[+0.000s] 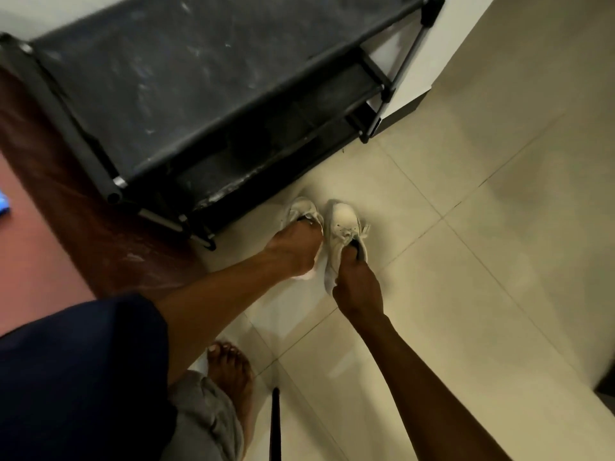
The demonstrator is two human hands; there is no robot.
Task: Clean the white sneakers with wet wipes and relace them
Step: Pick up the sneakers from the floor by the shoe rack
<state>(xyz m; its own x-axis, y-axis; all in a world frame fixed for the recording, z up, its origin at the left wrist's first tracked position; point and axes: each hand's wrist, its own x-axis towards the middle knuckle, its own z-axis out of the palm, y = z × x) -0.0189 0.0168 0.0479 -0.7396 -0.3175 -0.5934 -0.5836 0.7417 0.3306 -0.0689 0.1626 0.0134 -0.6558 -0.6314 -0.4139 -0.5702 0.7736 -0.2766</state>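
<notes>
Pale cream floor tiles [499,261] fill the right and near part of the view, and a reddish-brown surface [40,261] runs along the left. Nearest, at the bottom, a bare foot [229,371] stands on the tiles beside a grey trouser leg [203,414], with a thin black rod [275,424] just to its right. A dark navy sleeve [83,377] covers the upper left arm.

Both arms reach forward and down towards the middle of the floor. The right hand [357,291] is nearer. Its fingers curl into the opening of the right sneaker [342,221] and its thumb lies on the outside near the heel. The left hand [296,251], just to the left and a little farther, has its fingers hooked over the collar of the left sneaker [301,207], its back turned up. The hands are close together but apart, each clamped on its own shoe. The two white sneakers sit side by side with toes pointing away. Blur hides whether they rest on the tiles or hang just above them.

Just beyond them stands a black shoe rack [199,78], its top shelf of dark fabric streaked with pale marks. The lower shelves are in shadow, and what they hold cannot be made out. A white wall [466,34] rises at its far right. A small blue thing [4,202] shows at the left edge.
</notes>
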